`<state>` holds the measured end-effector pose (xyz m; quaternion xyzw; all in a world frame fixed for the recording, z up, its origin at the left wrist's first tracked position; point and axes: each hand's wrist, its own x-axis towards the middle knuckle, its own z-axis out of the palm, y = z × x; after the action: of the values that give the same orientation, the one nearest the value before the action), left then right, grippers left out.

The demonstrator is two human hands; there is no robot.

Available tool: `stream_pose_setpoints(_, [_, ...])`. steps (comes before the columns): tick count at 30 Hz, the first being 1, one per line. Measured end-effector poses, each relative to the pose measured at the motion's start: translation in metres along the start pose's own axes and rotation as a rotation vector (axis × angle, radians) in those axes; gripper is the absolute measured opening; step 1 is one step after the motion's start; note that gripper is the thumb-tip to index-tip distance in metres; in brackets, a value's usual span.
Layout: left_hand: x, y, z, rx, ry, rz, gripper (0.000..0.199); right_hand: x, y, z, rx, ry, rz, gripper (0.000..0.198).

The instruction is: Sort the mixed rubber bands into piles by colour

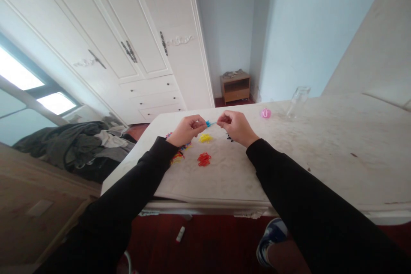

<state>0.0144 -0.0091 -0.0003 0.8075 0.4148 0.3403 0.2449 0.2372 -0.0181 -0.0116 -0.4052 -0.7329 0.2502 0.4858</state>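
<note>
My left hand (190, 129) and my right hand (236, 126) are raised close together over the white table. The fingertips of both are pinched. A thin light-blue rubber band (213, 123) runs stretched between them. Bunched blue bands (208, 123) show beside my left fingertips; whether these lie on the table or hang from the hand, I cannot tell. Just below sits a small pile of yellow rubber bands (205, 138), with a red pile (204, 159) nearer to me. Dark bands (229, 138) peek out beside my right hand. Partly covered by my left hand and wrist is a mixed-colour heap (177, 157).
A pink ball-like object (265, 113) and a clear glass vessel (298, 102) stand on the table (321, 150) at the back right. Clothes (73, 150) are heaped at the left. Beyond are a white wardrobe (150, 60) and a wooden nightstand (236, 87).
</note>
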Motion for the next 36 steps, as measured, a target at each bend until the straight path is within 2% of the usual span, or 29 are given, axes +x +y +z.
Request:
stream_pose_setpoints(3, [0.002,-0.007,0.004,0.058,0.083,-0.033,0.024,-0.001,0.002,0.002,0.044,-0.016,-0.027,0.005])
stream_pose_setpoints(6, [0.006,-0.016,0.000,0.140,0.225,-0.108,0.025,0.000,0.005,0.000,0.017,0.086,-0.044,0.002])
stream_pose_setpoints(9, [0.012,-0.025,-0.004,0.261,0.267,-0.139,0.023,0.000,0.006,0.000,-0.030,0.083,-0.054,0.003])
stream_pose_setpoints(17, [0.026,-0.043,0.004,0.554,0.153,-0.093,0.024,-0.001,0.007,0.003,-0.093,0.002,-0.046,0.006])
stream_pose_setpoints(21, [0.027,-0.044,-0.001,0.542,0.120,-0.091,0.029,-0.001,0.007,0.002,-0.110,-0.013,-0.046,0.007])
stream_pose_setpoints(25, [0.024,-0.044,-0.024,0.334,0.108,-0.142,0.032,-0.002,0.005,0.000,-0.118,-0.026,-0.041,0.007])
stream_pose_setpoints(28, [0.020,-0.049,-0.046,0.258,0.089,-0.171,0.032,-0.002,0.004,0.000,-0.134,-0.036,-0.041,0.008])
stream_pose_setpoints(32, [0.015,-0.062,-0.070,0.249,-0.015,-0.232,0.028,-0.002,0.002,-0.001,-0.161,-0.052,-0.044,0.008])
stream_pose_setpoints(36, [0.010,-0.072,-0.082,0.282,-0.114,-0.308,0.024,-0.002,0.000,-0.002,-0.178,-0.063,-0.041,0.008])
